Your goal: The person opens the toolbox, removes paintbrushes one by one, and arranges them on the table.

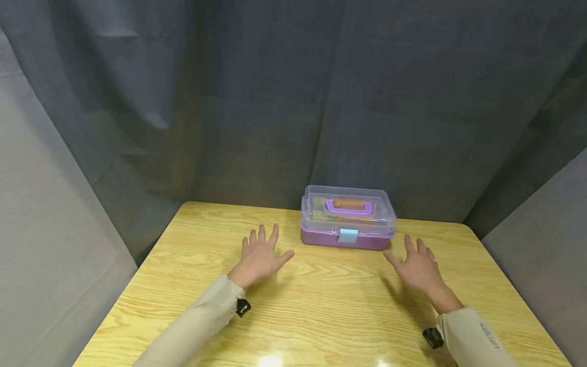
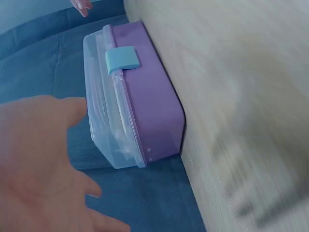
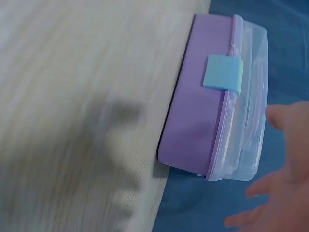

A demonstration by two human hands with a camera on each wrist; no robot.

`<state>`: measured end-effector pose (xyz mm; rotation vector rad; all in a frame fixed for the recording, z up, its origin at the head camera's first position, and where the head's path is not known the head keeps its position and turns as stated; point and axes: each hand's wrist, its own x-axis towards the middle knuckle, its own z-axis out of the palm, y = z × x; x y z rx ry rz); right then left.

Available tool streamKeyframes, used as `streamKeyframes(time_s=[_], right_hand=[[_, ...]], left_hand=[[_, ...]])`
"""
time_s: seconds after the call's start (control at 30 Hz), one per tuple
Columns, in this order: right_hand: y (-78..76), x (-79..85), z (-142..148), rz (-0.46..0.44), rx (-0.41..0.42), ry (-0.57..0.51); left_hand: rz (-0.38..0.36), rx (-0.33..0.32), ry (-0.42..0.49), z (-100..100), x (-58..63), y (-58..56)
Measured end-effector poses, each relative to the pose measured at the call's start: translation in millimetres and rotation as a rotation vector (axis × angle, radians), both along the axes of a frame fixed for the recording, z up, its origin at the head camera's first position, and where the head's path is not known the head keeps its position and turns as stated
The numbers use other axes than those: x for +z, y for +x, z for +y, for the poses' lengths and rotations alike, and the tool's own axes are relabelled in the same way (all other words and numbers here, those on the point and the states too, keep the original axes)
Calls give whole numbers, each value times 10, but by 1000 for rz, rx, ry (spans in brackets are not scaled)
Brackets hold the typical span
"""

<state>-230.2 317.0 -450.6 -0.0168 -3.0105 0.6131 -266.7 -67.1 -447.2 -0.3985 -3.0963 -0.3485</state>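
Note:
A purple storage box (image 1: 321,237) with a clear lid (image 1: 316,214) stands near the back edge of the wooden table. Its pale blue latch (image 1: 348,236) faces the front, and a purple handle (image 1: 348,210) lies on top. Something orange shows through the lid, too blurred to name. My left hand (image 1: 261,257) is spread over the table, left of the box and apart from it. To the box's right, my right hand (image 1: 418,267) also has its fingers spread and touches nothing. Both wrist views show the closed box (image 2: 152,104) beyond the fingers.
The wooden table (image 1: 312,300) reaches back to a dark grey curtain (image 1: 257,112) just behind the box. Lighter grey panels (image 1: 55,214) rise at the left and right sides. Each wrist carries a small black device (image 1: 243,307).

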Motion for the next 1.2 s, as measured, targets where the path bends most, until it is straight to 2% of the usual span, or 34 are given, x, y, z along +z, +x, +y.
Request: streamKeyframes(time_s=[0.23, 0.37, 0.53, 0.73, 0.93, 1.03, 1.2], right_hand=[[-369, 104, 0, 31, 11, -197], [-544, 150, -11, 60, -10, -267], [-736, 170, -26, 73, -45, -317], [-895, 125, 1, -3, -45, -401], [-943, 35, 46, -35, -45, -452], [-964, 20, 69, -56, -8, -532], [-998, 34, 106, -116, 64, -692]], left_hand=[[-41, 55, 215, 418, 80, -418], [-58, 39, 312, 593, 105, -615], [-104, 12, 460, 715, 95, -789], [-153, -34, 612, 829, 68, -950], [-194, -64, 782, 929, -86, -1088], [-204, -84, 867, 934, -130, -1104], [-205, -112, 930, 922, -142, -1112]])
